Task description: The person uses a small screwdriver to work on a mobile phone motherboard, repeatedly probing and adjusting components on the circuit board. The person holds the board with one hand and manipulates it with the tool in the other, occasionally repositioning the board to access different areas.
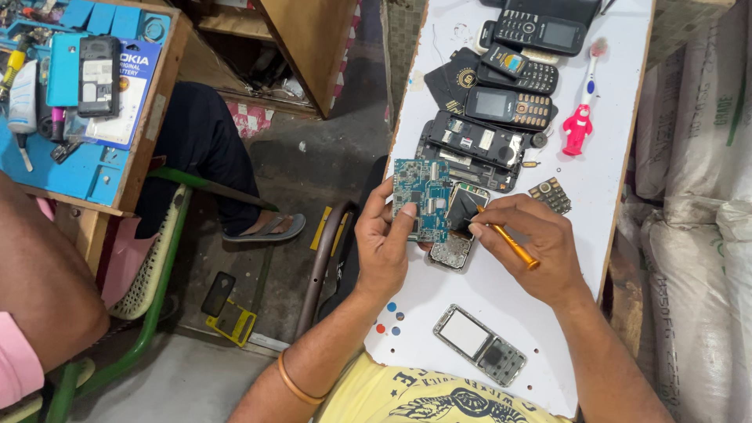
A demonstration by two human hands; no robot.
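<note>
Blue board (pixel 421 197) sits pinched in our left hand (pixel 384 243) over the white counter (pixel 611 164), while our right hand (pixel 533 243) grips an orange screwdriver (pixel 511 244), tip by the phone shell (pixel 464 205) underneath.

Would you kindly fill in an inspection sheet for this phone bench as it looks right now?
Surface: white table, scuffed.
Job's things: blue circuit board in left hand; orange-handled tool in right hand, tip at an opened phone.
Clutter: keypad phones, phone front frame, loose keypad, pink toothbrush.
Grippers: both hands busy.
Cables: nothing seen.
Surroundings: sacks right; another person's leg, blue workbench left.
</note>
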